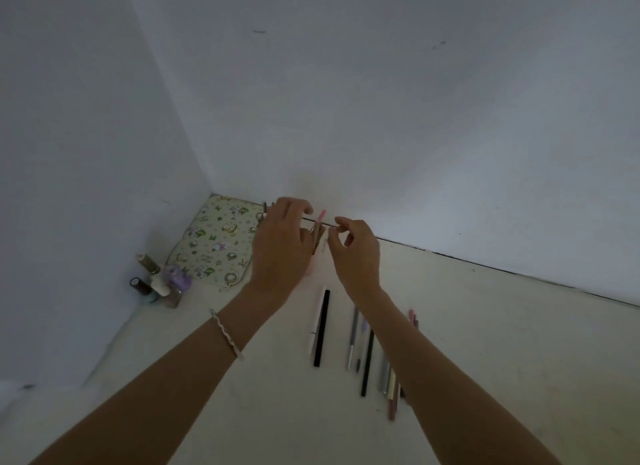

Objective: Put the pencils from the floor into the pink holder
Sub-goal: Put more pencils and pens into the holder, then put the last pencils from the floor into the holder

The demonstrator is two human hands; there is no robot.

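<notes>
My left hand (pixel 280 246) is curled around something by the wall base. It appears to be the pink holder (pixel 310 266), of which only a faint pink edge shows below my fingers. A pink-tipped pencil (pixel 322 215) and a brown pencil (pixel 318 236) stick up between my hands. My right hand (pixel 355 253) hovers just right of them, thumb and forefinger loosely curled and apart, nothing visible between them. On the floor below lie a white and a black pencil (pixel 321 326), several grey and black ones (pixel 362 346), and a further bunch (pixel 390 386) partly hidden by my right forearm.
A floral patterned pouch (pixel 214 242) lies in the room corner to the left. Several small bottles (pixel 159 281) stand beside it against the left wall. White walls close in on the left and behind. Bare floor stretches to the right.
</notes>
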